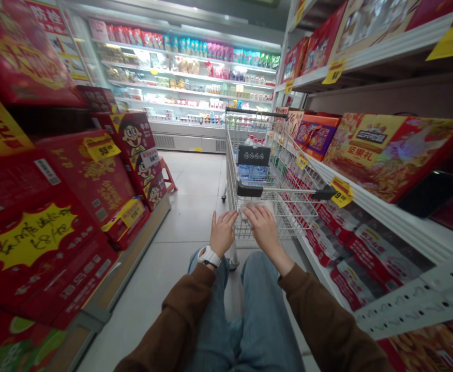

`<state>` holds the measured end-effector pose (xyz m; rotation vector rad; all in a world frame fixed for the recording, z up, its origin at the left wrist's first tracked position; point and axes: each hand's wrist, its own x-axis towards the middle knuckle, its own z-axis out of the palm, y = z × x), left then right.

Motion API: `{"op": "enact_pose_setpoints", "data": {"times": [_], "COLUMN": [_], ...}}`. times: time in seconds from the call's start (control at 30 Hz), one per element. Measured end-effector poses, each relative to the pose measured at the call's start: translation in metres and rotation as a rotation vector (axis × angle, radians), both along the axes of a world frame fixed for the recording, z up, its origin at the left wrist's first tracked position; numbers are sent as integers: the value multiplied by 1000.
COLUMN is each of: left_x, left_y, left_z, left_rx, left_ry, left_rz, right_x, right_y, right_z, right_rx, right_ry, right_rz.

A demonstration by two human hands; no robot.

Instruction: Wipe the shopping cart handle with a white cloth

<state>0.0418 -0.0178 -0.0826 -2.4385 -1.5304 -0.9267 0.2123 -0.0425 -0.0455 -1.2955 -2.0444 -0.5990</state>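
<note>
My left hand (223, 233) has its fingers stretched out and slightly apart, and its fingertips touch or nearly touch the near left corner of a wire shopping cart (228, 170). Beside it, my right hand (261, 222) curves its fingers over a crumpled white cloth (270, 206), at the near mesh below the cart's handlebar (284, 192). Its fingertips partly cover the cloth, so the exact grip is hard to make out. Inside the cart stand clear bottles with red caps (254, 139), partly hidden by a dark panel (253, 155).
Stacked red gift boxes (98, 175) line the left side. On the right, white shelving (389, 206) carries boxed snacks (389, 150) and a dark phone-like slab (433, 194) close to its edge. A lit refrigerated case (190, 127) spans the far end of the tiled aisle (187, 181).
</note>
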Motion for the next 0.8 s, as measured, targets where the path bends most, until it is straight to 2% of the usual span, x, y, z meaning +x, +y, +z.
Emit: {"op": "enact_pose_setpoints", "data": {"times": [0.17,0.27,0.43,0.53,0.6,0.7,0.8], "left_x": [-2,2,16,24,28,33,35], "left_y": [-2,-6,-11,-5,2,12,16], "left_z": [3,13,54,79,90,96,94], "left_rx": [7,32,159,207,207,192,183], "left_ry": [-22,-55,-124,-112,-97,-80,-79], "left_rz": [-14,-49,-94,-113,-112,-104,-102], "right_x": [19,31,50,64,72,80,88], "right_y": [0,4,2,3,6,8,6], "right_z": [-3,-5,-5,-1,1,1,4], "right_rx": [130,170,163,193,199,171,161], "right_ry": [79,85,46,92,104,80,80], "right_rz": [-24,-21,37,0,-23,-17,5]}}
